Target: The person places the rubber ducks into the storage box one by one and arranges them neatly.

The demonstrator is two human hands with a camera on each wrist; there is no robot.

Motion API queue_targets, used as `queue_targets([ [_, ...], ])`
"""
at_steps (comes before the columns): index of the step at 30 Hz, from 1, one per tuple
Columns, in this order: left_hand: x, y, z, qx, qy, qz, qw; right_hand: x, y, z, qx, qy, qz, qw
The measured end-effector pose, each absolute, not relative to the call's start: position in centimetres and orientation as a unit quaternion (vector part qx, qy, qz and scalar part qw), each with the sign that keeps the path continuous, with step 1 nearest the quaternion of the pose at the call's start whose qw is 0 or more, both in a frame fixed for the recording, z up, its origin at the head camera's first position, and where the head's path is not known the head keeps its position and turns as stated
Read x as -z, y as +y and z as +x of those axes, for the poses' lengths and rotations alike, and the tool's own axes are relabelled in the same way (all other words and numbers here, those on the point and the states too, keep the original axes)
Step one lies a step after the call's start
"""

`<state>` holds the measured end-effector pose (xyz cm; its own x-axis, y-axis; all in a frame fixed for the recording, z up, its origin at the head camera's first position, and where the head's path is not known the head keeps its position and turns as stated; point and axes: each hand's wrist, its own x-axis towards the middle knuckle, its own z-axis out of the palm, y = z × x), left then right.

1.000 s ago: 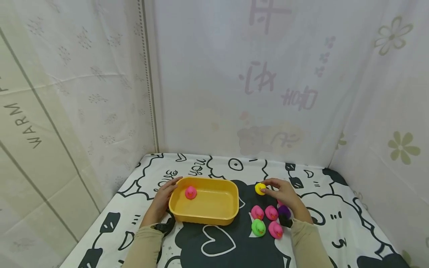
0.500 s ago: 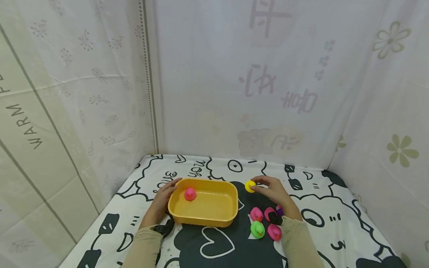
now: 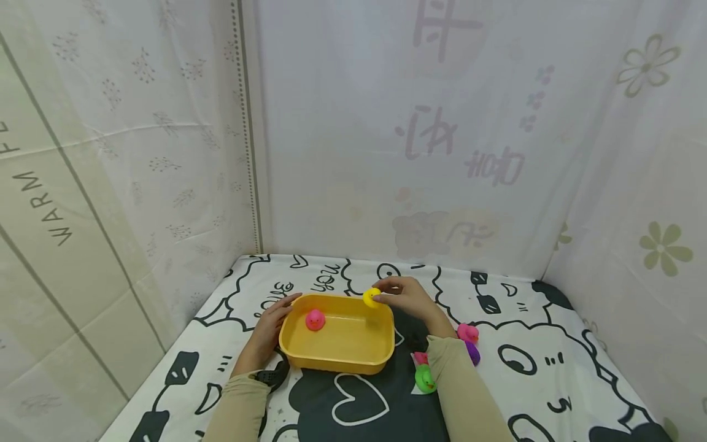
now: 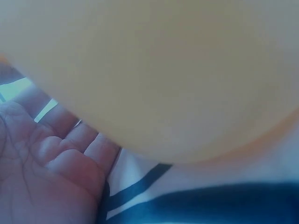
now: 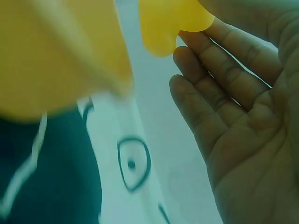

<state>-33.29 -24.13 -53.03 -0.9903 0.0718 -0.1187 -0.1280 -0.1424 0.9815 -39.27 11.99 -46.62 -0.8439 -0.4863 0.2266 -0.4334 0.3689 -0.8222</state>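
A yellow rubber duck [image 3: 369,299] hangs just above the right end of the yellow basin's rim, pinched between the thumb and fingers of my right hand [image 3: 407,299]. The right wrist view shows the same duck [image 5: 170,21] from below, beside the blurred basin [image 5: 56,65]. My left hand [image 3: 267,332] rests against the left side of the basin [image 3: 334,361], fingers near its far left corner. From the left wrist, the basin wall [image 4: 163,84] covers part of the fingers. Inside the basin lies one pink rubber duck [image 3: 315,320].
Right of the basin, a green duck [image 3: 424,379] and part of a pink duck [image 3: 421,358] show beside my right sleeve [image 3: 464,387]. Beyond it are a pink duck [image 3: 467,333] and a purple duck [image 3: 472,353]. A patterned cloth [image 3: 188,380] covers the table; curtains surround it.
My right hand has carried the yellow duck leftward, from above the loose ducks to the basin's right rim. My right sleeve now hides some of those ducks. The left hand stays at the basin.
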Motion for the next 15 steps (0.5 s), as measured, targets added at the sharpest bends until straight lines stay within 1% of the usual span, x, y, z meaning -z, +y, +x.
queue_targets([
  [6, 53.1, -24.2, -33.2, -0.756, 0.651, -0.024, 0.063, 45.7, 8.0, -40.2, 0.446, 0.832, -0.325, 0.061],
  [11, 53.1, -24.4, -33.3, -0.760, 0.645, -0.021, 0.070, 45.3, 5.1, -40.7, 0.429, 0.835, -0.326, 0.110],
  [15, 53.2, -24.4, -33.3, -0.759, 0.647, -0.019, 0.070, 45.2, 3.3, -40.7, 0.414, 0.838, -0.331, 0.130],
])
